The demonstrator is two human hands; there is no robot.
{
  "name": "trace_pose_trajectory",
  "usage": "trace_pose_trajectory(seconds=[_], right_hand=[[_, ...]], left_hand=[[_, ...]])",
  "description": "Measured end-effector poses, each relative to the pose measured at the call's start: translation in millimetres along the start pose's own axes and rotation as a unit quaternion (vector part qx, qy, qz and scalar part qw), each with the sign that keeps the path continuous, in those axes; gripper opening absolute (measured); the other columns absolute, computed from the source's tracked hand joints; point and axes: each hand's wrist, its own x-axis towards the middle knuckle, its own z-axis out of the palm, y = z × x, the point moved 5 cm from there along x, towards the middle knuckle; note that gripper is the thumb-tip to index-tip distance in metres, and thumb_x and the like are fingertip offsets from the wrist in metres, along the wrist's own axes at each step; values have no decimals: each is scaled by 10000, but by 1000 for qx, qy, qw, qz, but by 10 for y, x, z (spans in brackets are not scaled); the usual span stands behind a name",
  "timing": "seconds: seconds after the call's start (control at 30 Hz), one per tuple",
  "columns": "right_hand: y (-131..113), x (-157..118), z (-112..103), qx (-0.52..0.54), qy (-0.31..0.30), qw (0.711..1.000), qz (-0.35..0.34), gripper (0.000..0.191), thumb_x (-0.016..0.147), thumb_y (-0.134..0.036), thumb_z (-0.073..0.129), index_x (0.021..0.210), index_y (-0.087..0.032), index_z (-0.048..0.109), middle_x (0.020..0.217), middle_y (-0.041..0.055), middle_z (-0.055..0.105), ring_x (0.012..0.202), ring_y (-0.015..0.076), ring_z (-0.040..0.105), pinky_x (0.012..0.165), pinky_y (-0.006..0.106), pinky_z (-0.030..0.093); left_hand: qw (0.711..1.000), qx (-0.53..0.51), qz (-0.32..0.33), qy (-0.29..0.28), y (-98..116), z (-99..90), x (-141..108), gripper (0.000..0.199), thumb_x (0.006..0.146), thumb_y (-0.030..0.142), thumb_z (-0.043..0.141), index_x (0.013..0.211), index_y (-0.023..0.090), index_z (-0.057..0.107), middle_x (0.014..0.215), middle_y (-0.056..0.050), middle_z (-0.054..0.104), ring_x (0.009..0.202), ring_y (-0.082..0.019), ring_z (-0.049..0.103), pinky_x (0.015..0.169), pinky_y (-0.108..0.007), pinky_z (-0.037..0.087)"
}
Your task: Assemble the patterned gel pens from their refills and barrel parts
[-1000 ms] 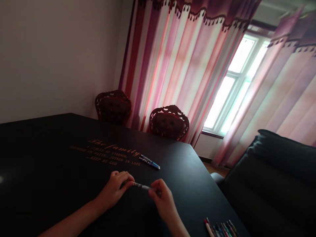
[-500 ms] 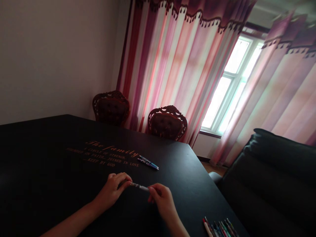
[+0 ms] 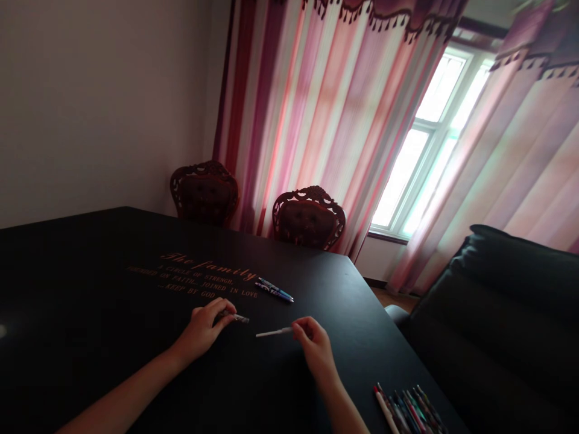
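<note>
Pinched in my left hand (image 3: 211, 322) is a short patterned pen cap (image 3: 240, 317), its free end pointing right. My right hand (image 3: 313, 345) grips a slim whitish pen (image 3: 274, 332) by its right end, and the thin tip points left toward the cap. A gap separates cap and pen. Beyond my hands, two blue pens (image 3: 275, 290) lie side by side on the black table (image 3: 113, 355), next to the printed lettering (image 3: 208, 265).
Several pens (image 3: 407, 411) lie in a group at the table's lower right. Two carved chairs (image 3: 203, 191) (image 3: 309, 220) stand behind the far edge. A black sofa (image 3: 506, 337) is at the right, with curtains (image 3: 325, 120) and a window behind.
The cap and the pen, joined between my hands before, have come apart. My right hand has moved right with the pen, and my left hand slightly up with the cap.
</note>
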Motion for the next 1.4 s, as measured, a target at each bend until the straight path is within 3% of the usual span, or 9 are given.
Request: trace_pose_trajectory(seconds=[0.2, 0.43, 0.6, 0.9, 1.1, 1.23, 1.3, 1.4], right_hand=[[12, 7, -41, -51, 5, 999, -17, 297, 797, -467, 618, 760, -178, 674, 648, 12, 625, 634, 179, 557, 619, 280, 432], [52, -10, 16, -113, -34, 993, -26, 127, 756, -267, 612, 761, -203, 722, 674, 9, 644, 672, 190, 568, 660, 290, 443], [-1, -49, 48, -151, -54, 986, -47, 142, 748, -197, 590, 769, -229, 727, 693, 8, 664, 754, 215, 583, 747, 324, 432], [-58, -80, 67, -172, -75, 980, -58, 157, 748, -157, 585, 799, -227, 716, 785, 14, 694, 812, 224, 613, 850, 371, 401], [-70, -85, 93, -176, -85, 979, -66, 176, 741, -131, 572, 799, -228, 706, 798, 14, 691, 837, 227, 610, 889, 385, 392], [-89, -108, 140, -168, -94, 979, -68, 177, 745, -125, 575, 817, -225, 703, 827, 20, 696, 861, 228, 619, 876, 374, 403], [-98, -122, 174, -165, -98, 979, -71, 169, 750, -131, 582, 828, -221, 701, 844, 21, 699, 852, 221, 621, 856, 362, 411], [-110, -133, 215, -149, -98, 981, -74, 164, 753, -143, 603, 863, -217, 699, 869, 23, 698, 841, 215, 619, 790, 327, 427]], left_hand=[[998, 27, 52, -23, 107, 7, -41, 80, 880, 257, 591, 945, 266, 635, 951, 18, 665, 905, -194, 632, 890, -349, 383], [993, 57, 103, -26, 238, -10, -84, 187, 872, 206, 596, 1041, 283, 622, 1020, 0, 667, 942, -208, 617, 885, -360, 353], [995, 59, 82, -9, 194, -19, -71, 248, 846, 204, 629, 1076, 288, 591, 1028, 7, 677, 957, -221, 624, 886, -371, 344], [998, 44, 43, 5, 218, -140, -32, 149, 870, 271, 589, 1016, 275, 621, 1031, 4, 690, 976, -233, 632, 913, -392, 363], [999, 49, 3, 7, -4, -129, 29, 115, 884, 281, 553, 965, 251, 629, 975, -2, 700, 946, -214, 647, 896, -378, 423], [997, 73, -17, 11, -130, -85, 42, 135, 852, 250, 577, 953, 247, 668, 1024, -25, 703, 1013, -265, 628, 891, -436, 428], [997, 80, 6, 3, -83, -49, 28, 213, 876, 257, 569, 1062, 281, 669, 1186, -35, 671, 1149, -281, 568, 949, -454, 397], [989, 73, 107, -76, 130, 72, -34, 319, 964, 296, 478, 1258, 342, 591, 1364, -18, 592, 1272, -241, 501, 1043, -423, 334]])
